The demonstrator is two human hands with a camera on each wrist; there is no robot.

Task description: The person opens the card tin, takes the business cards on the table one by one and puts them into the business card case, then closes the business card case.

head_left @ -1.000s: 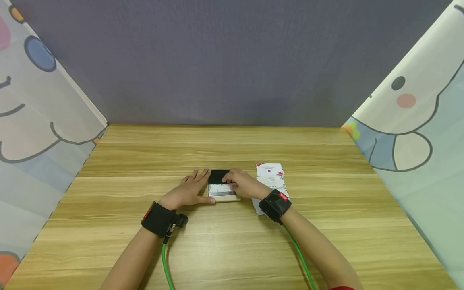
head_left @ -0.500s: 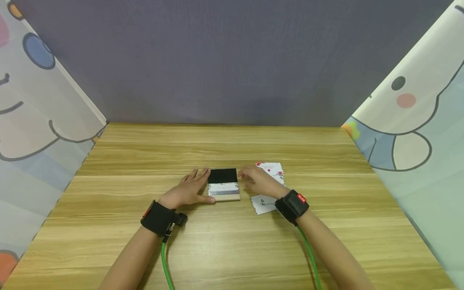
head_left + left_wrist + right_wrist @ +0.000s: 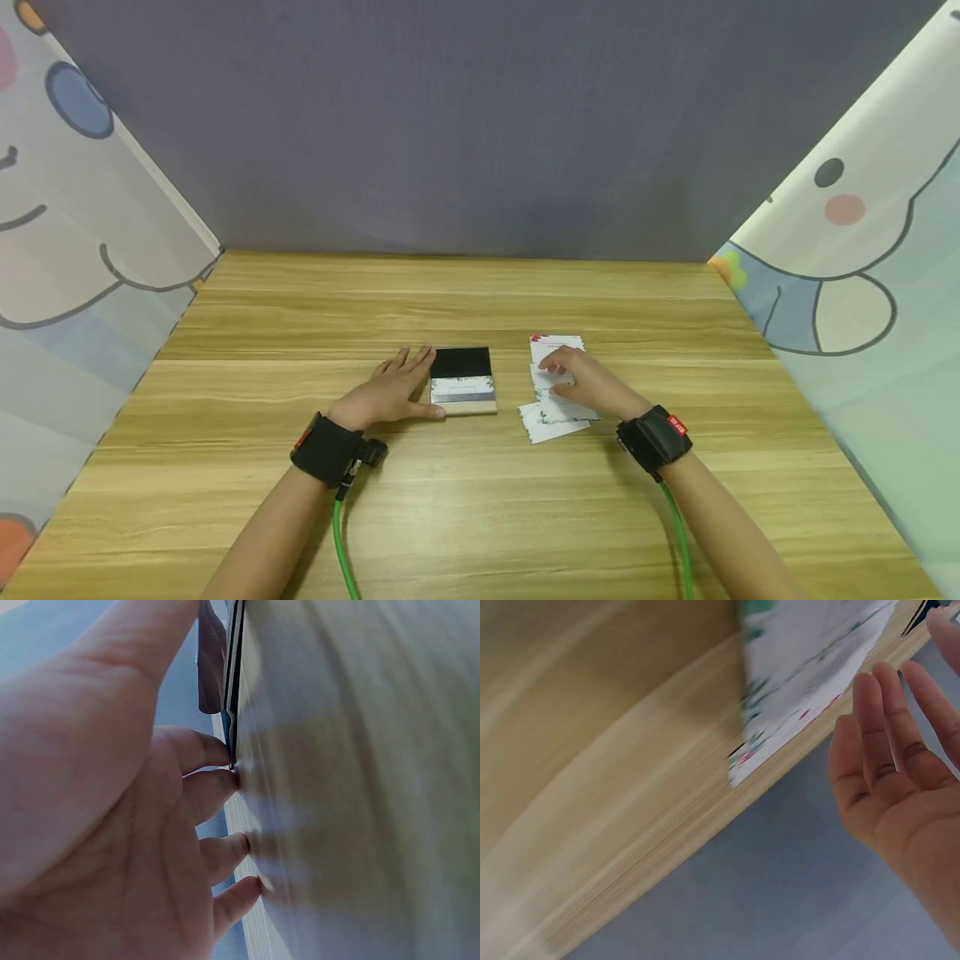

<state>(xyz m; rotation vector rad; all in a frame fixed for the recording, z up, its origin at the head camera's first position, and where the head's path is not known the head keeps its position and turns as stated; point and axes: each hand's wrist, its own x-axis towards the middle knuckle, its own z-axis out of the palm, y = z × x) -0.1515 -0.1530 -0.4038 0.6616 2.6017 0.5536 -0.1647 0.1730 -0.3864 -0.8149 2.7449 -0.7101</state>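
A flat card case point(image 3: 461, 363) lies open on the wooden table in the head view, its upper half black. White printed cards point(image 3: 462, 386) sit in its lower half. Spread out flat, my left hand point(image 3: 385, 402) rests along the case's left side, thumb at the lower left corner and fingertips near the upper left one. The left wrist view shows those fingertips point(image 3: 217, 787) by the thin edge of the case. To the right, my right hand point(image 3: 596, 387) hovers over several white flower-bordered cards point(image 3: 555, 427), its fingers loosely bent and holding nothing; it covers part of them.
The loose cards overlap in an uneven column right of the case. A grey panel point(image 3: 465, 133) rises behind the table's back edge. Green cables point(image 3: 341, 542) run from both wrist bands. Cartoon-printed curtains point(image 3: 855, 208) flank the table.
My right hand has left the card case and moved right, over the loose cards, uncovering the cards inside the case. The left hand has stayed in place.
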